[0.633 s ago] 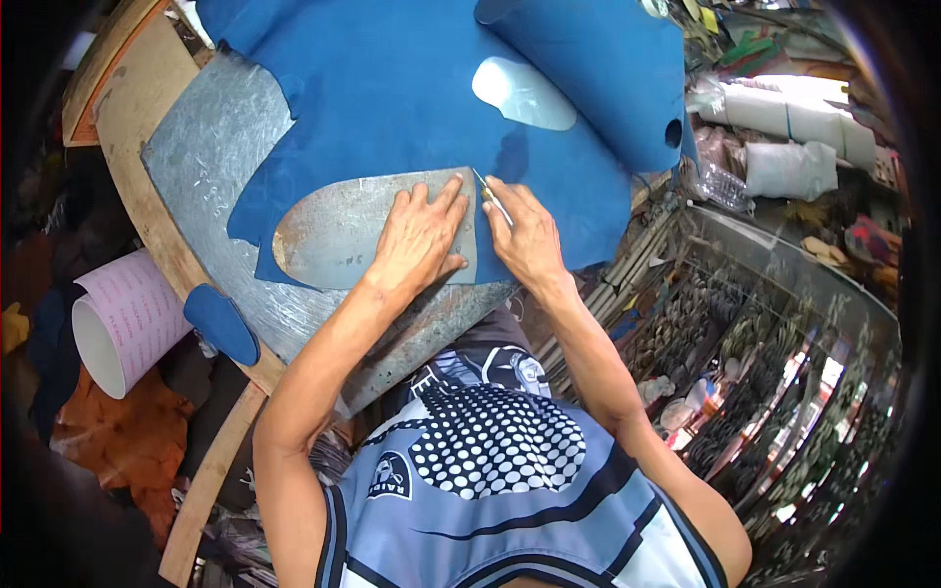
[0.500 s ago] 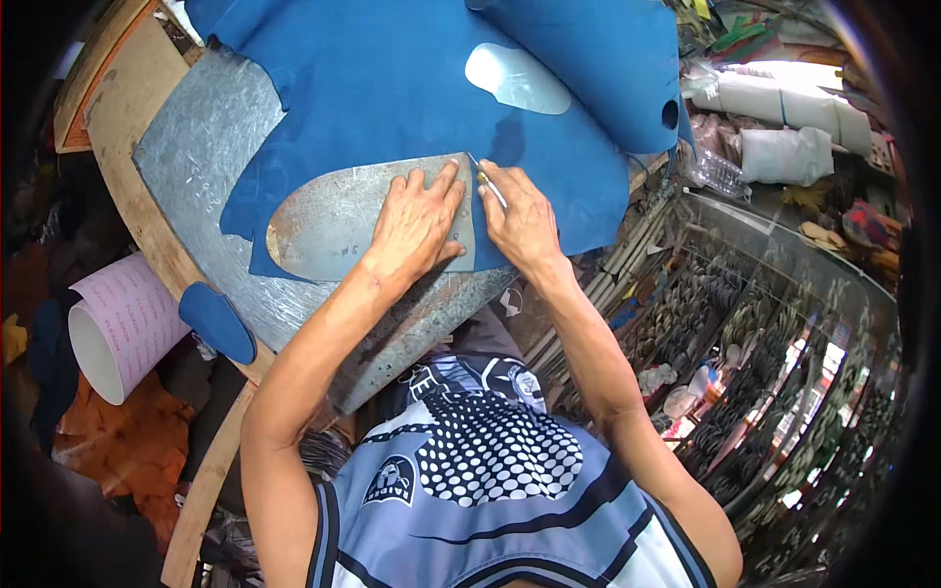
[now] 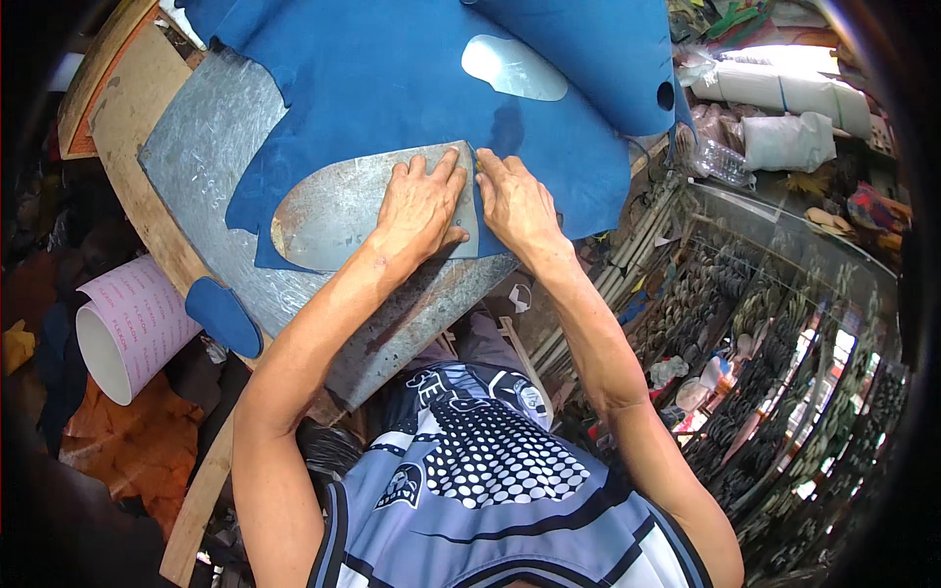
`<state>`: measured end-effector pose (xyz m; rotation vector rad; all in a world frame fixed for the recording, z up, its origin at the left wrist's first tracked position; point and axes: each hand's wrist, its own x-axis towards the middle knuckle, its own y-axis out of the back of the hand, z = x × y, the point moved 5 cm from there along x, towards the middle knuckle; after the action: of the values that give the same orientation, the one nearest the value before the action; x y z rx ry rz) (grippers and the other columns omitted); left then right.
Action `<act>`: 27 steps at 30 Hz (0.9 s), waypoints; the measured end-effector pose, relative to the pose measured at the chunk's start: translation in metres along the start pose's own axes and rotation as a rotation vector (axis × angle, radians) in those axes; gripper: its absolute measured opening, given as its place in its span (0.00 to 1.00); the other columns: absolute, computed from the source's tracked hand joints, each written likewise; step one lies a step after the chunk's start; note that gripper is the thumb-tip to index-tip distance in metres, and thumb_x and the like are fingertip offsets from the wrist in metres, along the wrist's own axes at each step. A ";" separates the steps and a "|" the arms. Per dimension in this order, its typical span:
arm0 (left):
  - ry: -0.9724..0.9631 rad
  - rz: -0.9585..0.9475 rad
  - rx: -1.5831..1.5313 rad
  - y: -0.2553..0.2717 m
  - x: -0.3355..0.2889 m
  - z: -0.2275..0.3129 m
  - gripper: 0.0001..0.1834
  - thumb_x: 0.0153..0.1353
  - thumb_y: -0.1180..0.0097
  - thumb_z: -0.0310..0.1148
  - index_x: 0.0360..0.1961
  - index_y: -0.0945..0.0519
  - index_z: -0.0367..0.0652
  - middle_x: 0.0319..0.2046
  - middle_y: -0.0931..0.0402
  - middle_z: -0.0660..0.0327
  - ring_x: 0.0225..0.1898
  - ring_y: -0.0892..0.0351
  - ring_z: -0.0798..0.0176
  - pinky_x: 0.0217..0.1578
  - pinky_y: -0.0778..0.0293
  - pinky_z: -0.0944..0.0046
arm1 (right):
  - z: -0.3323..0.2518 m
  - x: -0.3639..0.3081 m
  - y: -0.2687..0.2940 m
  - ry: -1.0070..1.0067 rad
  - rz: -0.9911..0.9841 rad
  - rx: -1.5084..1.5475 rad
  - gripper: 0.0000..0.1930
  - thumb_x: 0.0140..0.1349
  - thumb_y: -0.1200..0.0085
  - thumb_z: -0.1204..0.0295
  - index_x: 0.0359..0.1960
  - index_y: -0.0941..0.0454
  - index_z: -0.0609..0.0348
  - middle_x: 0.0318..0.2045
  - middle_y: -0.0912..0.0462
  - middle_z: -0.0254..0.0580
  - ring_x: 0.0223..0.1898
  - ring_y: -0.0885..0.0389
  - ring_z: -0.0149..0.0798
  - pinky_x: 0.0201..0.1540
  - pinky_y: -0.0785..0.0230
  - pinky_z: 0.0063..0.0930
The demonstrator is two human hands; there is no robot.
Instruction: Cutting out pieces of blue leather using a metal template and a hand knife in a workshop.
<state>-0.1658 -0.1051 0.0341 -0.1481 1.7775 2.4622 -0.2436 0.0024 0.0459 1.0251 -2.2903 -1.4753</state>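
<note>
A rounded grey metal template (image 3: 333, 211), straight at its right end, lies on a blue leather-like sheet (image 3: 363, 78). My left hand (image 3: 421, 206) presses flat on the template near that end, thumb apart from the fingers. Just beyond the straight edge, my right hand (image 3: 518, 206) rests on the blue sheet with its fingers drawn together. It grips a slim craft knife, now almost wholly hidden by the fingers; the earlier frame shows its pointed tip and pale handle. Farther up the sheet is a shiny, pale rounded shape (image 3: 515, 69), either an opening or a plate.
Under the sheet is a scratched metal worktop (image 3: 211, 127) with a wooden border. A blue rounded piece (image 3: 223, 316) and a white-pink roll (image 3: 135, 328) sit at the left. The sheet's rolled part (image 3: 598, 59) lies far right. Wrapped rolls (image 3: 784, 142) and dense hanging items stand right.
My right hand has turned and closed over the knife, whose tip and handle showed before. My left hand keeps its place on the template. The whole view has shifted slightly.
</note>
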 end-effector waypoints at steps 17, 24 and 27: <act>-0.029 -0.021 0.055 -0.004 0.000 0.002 0.50 0.40 0.26 0.56 0.62 0.29 0.39 0.67 0.36 0.53 0.54 0.27 0.46 0.52 0.29 0.50 | -0.004 -0.038 -0.012 -0.112 0.068 0.022 0.16 0.69 0.52 0.67 0.56 0.28 0.57 0.42 0.21 0.62 0.40 0.19 0.66 0.42 0.25 0.54; -0.046 -0.034 0.099 -0.005 0.002 0.003 0.50 0.41 0.26 0.54 0.63 0.30 0.38 0.68 0.37 0.52 0.55 0.27 0.45 0.52 0.29 0.50 | -0.014 -0.051 -0.016 -0.147 0.080 0.041 0.14 0.68 0.52 0.68 0.53 0.29 0.57 0.41 0.22 0.62 0.39 0.19 0.67 0.42 0.26 0.56; -0.034 -0.022 0.094 -0.004 0.000 0.001 0.51 0.40 0.26 0.55 0.63 0.30 0.38 0.68 0.37 0.52 0.56 0.27 0.44 0.51 0.28 0.49 | -0.016 -0.074 -0.014 -0.137 -0.020 0.025 0.13 0.69 0.52 0.69 0.52 0.30 0.58 0.39 0.22 0.62 0.38 0.20 0.67 0.41 0.26 0.57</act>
<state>-0.1650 -0.1029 0.0303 -0.1163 1.8629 2.3461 -0.1753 0.0363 0.0536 0.9850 -2.4039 -1.5751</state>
